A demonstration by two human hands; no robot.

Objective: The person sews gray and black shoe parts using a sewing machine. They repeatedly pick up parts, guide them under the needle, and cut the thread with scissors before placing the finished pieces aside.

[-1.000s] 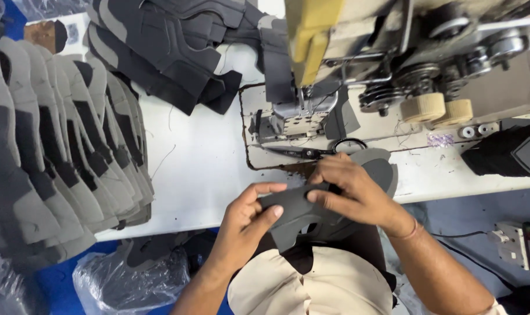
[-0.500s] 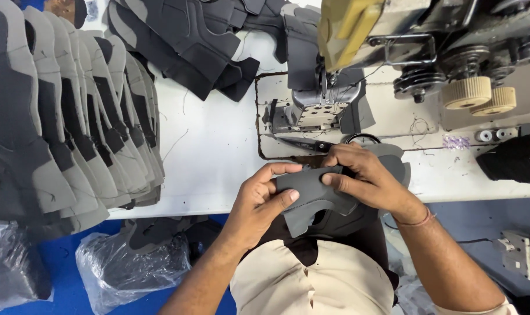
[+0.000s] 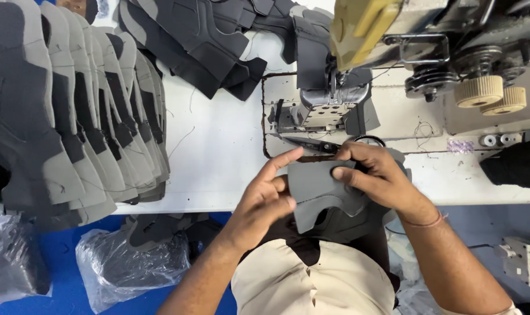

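Note:
Both my hands hold a dark grey shoe-upper piece [image 3: 320,195] at the front edge of the white table [image 3: 218,151], just in front of the sewing machine [image 3: 358,70]. My left hand [image 3: 268,201] grips its left side, index finger stretched up along the top edge. My right hand [image 3: 375,175] pinches the right side with thumb and fingers. More grey pieces lie under it on my lap. Black-handled scissors [image 3: 317,144] lie right behind my fingers.
A fanned stack of grey and black upper pieces [image 3: 72,116] fills the table's left. Dark pieces [image 3: 200,41] are piled at the back. Thread spools [image 3: 489,93] sit on the machine at right. Plastic bags [image 3: 130,256] lie on the blue floor at lower left.
The grey piece has been turned and lifted slightly in my hands; my left index finger now stretches up. The view has shifted a little to the left.

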